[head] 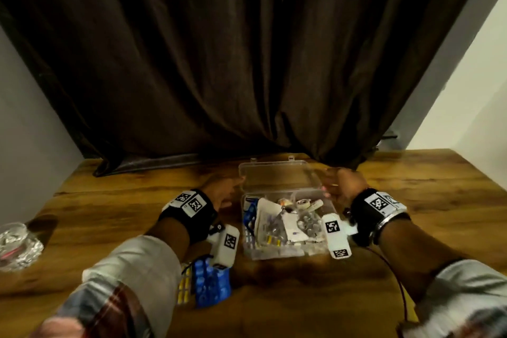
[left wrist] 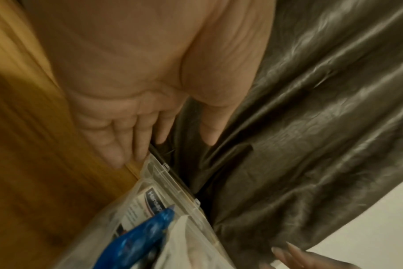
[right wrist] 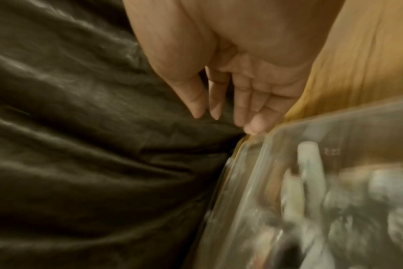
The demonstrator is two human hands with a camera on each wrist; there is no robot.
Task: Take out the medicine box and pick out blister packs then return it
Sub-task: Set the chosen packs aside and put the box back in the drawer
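Observation:
A clear plastic medicine box [head: 248,248] lies on the wooden table with its lid [head: 279,177] folded back flat toward the curtain. Several blister packs, sachets and a plaster box fill it. My left hand [head: 222,189] hovers at the lid's left edge with straight fingers [left wrist: 136,134], holding nothing. My right hand [head: 338,181] hovers at the lid's right edge, its fingers [right wrist: 242,102] also straight and empty. Blue and yellow blister packs [head: 208,285] lie on the table in front of the box, under my left forearm. The box [left wrist: 179,191] shows in the left wrist view and is blurred [right wrist: 334,145] in the right wrist view.
A dark brown curtain [head: 247,63] hangs just behind the lid and drapes onto the table [head: 411,200]. A glass dish [head: 16,244] sits at the table's left edge. A thin red cable [head: 403,288] runs along my right forearm.

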